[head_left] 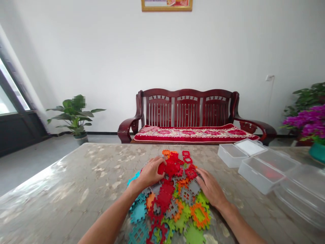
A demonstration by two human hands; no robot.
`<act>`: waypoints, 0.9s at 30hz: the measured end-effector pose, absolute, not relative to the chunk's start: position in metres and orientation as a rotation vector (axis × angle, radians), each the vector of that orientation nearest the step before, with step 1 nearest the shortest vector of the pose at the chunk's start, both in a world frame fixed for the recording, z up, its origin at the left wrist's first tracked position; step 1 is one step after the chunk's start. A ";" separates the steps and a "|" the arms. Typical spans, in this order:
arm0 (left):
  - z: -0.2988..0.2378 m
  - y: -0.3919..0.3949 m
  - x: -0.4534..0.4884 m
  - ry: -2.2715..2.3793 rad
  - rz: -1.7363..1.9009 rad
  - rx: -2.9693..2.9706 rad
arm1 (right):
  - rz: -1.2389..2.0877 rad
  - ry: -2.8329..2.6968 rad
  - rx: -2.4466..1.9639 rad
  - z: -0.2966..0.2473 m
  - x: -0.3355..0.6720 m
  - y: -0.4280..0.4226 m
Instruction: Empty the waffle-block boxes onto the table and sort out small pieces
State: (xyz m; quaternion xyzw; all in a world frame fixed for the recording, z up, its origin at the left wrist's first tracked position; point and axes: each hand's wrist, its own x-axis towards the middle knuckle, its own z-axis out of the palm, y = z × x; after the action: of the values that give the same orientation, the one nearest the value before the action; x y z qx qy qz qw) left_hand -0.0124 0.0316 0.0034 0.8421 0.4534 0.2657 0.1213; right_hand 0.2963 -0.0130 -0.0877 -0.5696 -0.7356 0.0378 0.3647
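So, handling: we'd guess these plastic-looking tiles are light and fairly stiff, with a bit of give in the frame-like ones. Smooth faces might slip a little, so we'd pinch by the toothed edges, or across opposite sides on a solid one. Probably tough overall, but the thin window bars are the bit we wouldn't squeeze.

Treat the pile of tiles (166,193) as a clock lying on the table (76,196), 12 toward the wooden bench (186,110). Our left hand (152,171) is at about 11, fingers and thumb curled round a red tile (161,167). Our right hand (212,187) is near 3, fingertips at the rim of a red lattice tile (191,171); we can't tell if it's pinched or just touched. At 12, between them, there's a red jumble (173,166).

Looks-wise: flat, squarish, chunky notched edges. Blue tile (138,212) at 8, green tile (194,234) near 5, orange ring-shaped tile (200,216) at 4, greys mixed through.
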 end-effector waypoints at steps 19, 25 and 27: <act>-0.049 0.060 -0.102 1.781 0.916 2.087 | 0.171 -1.908 -1.601 -0.076 0.299 0.093; -0.053 0.055 -0.095 1.867 0.807 2.144 | 0.318 -2.033 -1.854 -0.047 0.255 0.168; -0.053 0.054 -0.095 1.872 0.781 2.166 | 0.401 -2.127 -1.861 -0.041 0.239 0.180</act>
State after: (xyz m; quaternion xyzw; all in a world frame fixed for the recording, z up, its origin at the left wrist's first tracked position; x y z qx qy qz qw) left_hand -0.0946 0.0539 -0.0525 0.7272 0.6283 0.2623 0.0871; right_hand 0.2387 0.1803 -0.0413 -0.6453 -0.7374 0.1392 0.1433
